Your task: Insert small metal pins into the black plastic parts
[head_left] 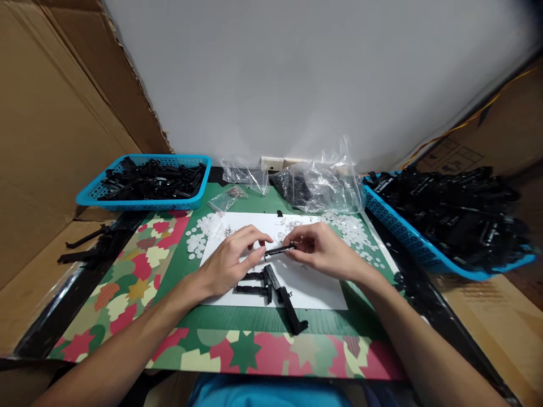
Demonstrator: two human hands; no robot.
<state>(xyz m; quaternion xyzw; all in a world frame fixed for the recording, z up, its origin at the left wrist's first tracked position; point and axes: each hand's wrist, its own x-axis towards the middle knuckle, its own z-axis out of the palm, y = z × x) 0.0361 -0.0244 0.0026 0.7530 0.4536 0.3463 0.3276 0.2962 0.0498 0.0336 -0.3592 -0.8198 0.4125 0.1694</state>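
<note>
Between the fingers of my right hand [321, 249] is a slim black plastic part [280, 250], lifted over a white sheet of paper [326, 294]. My left hand [237, 257] is at the part's other end, with thumb and index finger apart; from here no grip on it shows. Below the hands lie a black frame-shaped plastic piece [268, 282] and a longer black plastic piece with a hooked end [292, 314], which reaches past the paper's front edge. Small thin metal bits [289, 226] are scattered on the paper behind my hands.
White round discs [197, 240] lie left of the paper, and more discs [354, 232] to the right. Blue baskets of black parts stand at left [144, 204] and right [407, 237]. Clear plastic bags [322, 186] lie at the back. Loose black parts [93, 246] rest at far left.
</note>
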